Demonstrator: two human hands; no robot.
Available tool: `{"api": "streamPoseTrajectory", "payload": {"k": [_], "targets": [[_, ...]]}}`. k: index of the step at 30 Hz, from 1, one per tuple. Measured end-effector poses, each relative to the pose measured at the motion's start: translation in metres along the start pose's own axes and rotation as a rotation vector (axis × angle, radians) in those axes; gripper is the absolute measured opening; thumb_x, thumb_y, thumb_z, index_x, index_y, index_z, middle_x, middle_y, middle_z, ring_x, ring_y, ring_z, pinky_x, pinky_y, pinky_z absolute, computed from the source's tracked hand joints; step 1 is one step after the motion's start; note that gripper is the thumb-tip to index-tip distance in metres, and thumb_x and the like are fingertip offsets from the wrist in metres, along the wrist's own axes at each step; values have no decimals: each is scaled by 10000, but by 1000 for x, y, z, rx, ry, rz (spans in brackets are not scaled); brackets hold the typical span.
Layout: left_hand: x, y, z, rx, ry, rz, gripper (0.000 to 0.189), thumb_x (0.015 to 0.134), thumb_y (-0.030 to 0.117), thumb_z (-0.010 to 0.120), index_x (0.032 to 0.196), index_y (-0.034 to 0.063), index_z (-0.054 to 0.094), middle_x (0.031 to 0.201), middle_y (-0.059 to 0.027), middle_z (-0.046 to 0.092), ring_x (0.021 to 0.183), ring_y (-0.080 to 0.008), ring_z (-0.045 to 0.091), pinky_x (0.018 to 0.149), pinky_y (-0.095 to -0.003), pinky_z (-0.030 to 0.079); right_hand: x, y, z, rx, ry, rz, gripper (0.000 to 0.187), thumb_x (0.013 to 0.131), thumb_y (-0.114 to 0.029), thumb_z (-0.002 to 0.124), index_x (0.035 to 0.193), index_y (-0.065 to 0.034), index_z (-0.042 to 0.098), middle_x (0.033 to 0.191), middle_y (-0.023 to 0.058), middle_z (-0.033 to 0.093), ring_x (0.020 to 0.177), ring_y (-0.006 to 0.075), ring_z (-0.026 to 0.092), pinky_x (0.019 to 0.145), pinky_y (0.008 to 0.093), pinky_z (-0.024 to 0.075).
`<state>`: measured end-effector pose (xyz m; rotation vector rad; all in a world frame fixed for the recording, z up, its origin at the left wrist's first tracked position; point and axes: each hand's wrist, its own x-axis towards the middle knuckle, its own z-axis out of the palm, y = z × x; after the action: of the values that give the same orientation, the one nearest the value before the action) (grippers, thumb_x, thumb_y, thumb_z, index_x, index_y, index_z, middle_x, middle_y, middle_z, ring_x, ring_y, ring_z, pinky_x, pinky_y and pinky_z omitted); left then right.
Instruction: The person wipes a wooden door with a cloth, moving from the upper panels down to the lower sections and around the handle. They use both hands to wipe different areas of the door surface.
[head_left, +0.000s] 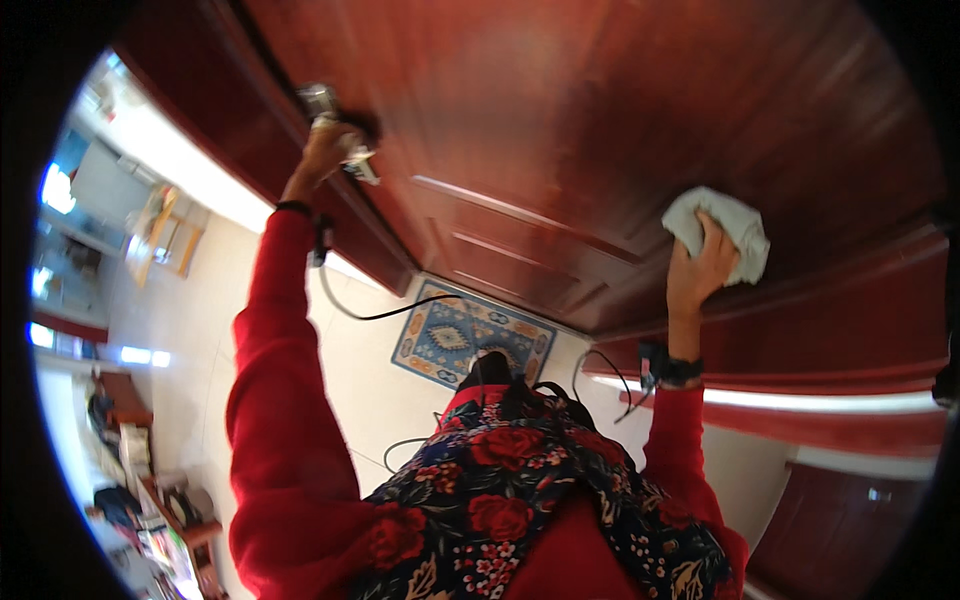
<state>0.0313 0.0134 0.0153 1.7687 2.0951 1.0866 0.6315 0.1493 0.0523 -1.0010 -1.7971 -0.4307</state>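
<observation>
A reddish-brown panelled door (517, 97) fills the upper part of the view. My left hand (328, 150) is closed around the metal door handle (360, 163) at the door's left edge; motion blur softens its outline. Over on the right, my right hand (703, 262) grips a pale folded cloth (739, 225) and presses it flat against the door's surface. The fingers are partly spread across the cloth, and the thumb side is partly hidden. Raised moulding (517, 214) runs across the lower door between my two hands.
A blue patterned mat (450, 337) lies on the pale tiled floor (352, 345) at the door's foot. Black cables (367, 318) hang from my wrists. To the left stand a wooden chair (180, 240) and a cluttered wooden desk (191, 529). Another dark red door (840, 525) is at lower right.
</observation>
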Motion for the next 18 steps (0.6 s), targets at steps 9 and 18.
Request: {"api": "streamPoseTrajectory", "payload": {"k": [9,18], "targets": [[-2,2,2,64,20,-92,291,698,25,708,960,151,708,907,-25,677,915,-189,632,821,-325,495,-111,18,38,120,-409,61,377,715,-85,716,1085,-109,644,1014,146,635,980,370,582,865,460,447],[-3,50,-24,-34,-187,-188,414,665,18,733,1071,78,672,1002,-56,673,985,-200,608,874,-326,472,-171,67,29,433,-794,759,511,828,-224,567,1261,45,535,1182,255,603,1083,393,582,948,414,441]]}}
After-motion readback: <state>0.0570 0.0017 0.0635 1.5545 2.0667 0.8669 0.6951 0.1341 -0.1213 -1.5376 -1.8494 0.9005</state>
